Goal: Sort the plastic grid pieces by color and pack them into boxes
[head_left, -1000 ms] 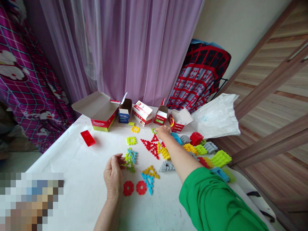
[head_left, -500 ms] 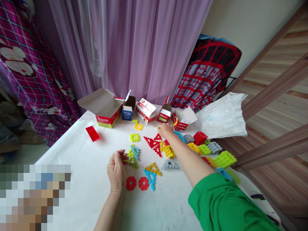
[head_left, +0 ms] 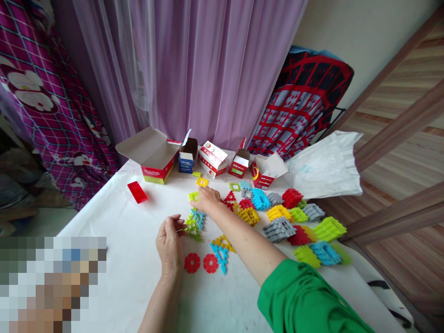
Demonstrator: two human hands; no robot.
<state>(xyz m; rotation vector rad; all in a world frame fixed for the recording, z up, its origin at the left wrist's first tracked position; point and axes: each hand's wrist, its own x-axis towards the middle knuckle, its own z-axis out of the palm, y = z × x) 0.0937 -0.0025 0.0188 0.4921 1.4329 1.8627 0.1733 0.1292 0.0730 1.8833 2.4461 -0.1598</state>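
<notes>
My left hand rests on its side, thumb and fingers pinched at the edge of a yellow-green triangular building piece. A blue triangular piece overlaps that one. My right hand reaches over the middle with its fingers bent down and closed. It partly covers a yellow-green square building piece; what its fingertips hold is hidden. Closer to me lie two red flower-shaped discs, a blue triangle and a yellow triangle. A yellow square piece lies just beyond my right hand.
Several small cartons stand along the back, beside a large open box. Stacks of coloured pieces fill the right side. A red tray-like piece lies left; a white bag sits back right. A pixelated patch covers the lower left.
My right hand has moved left from the back, near the cartons, to the yellow-green square piece, uncovering several pieces at the right. My left hand has stayed in place.
</notes>
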